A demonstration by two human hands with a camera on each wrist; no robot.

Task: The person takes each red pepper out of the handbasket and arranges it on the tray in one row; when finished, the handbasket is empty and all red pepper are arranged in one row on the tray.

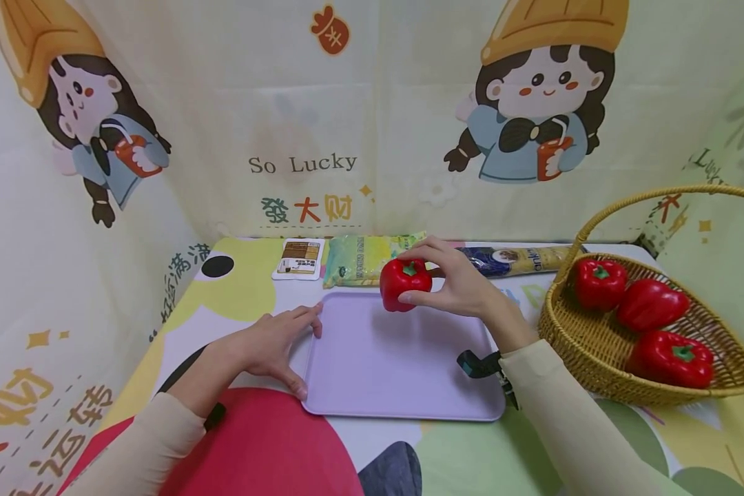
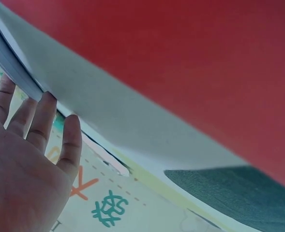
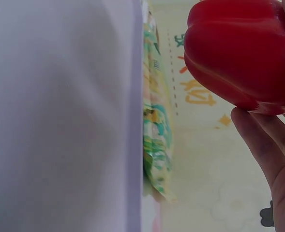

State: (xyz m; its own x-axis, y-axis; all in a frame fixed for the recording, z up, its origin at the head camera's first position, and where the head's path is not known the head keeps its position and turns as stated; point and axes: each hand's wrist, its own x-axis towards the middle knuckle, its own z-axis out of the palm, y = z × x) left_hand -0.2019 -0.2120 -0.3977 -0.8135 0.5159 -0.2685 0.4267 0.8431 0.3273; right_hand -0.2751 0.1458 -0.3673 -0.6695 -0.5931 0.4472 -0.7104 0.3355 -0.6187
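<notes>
My right hand (image 1: 449, 279) holds a red bell pepper (image 1: 401, 286) between thumb and fingers, above the far part of a lilac tray (image 1: 403, 372). Its green stem faces up in the head view. The right wrist view shows the pepper (image 3: 239, 53) close up, raised off the tray (image 3: 60, 121), with fingertips on its underside. At the tray's left edge, my left hand (image 1: 275, 348) touches the rim with fingers spread and thumb near the front left corner. In the left wrist view the left hand's fingers (image 2: 38, 121) lie nearly straight against the tray's edge.
On the right, a wicker basket (image 1: 570, 355) with a tall handle contains three red bell peppers (image 1: 652, 305). Behind the tray lie a yellow-green packet (image 1: 356, 258), a dark blue and clear packet (image 1: 527, 260) and a white card (image 1: 299, 259). A printed curtain (image 1: 372, 124) closes off the back.
</notes>
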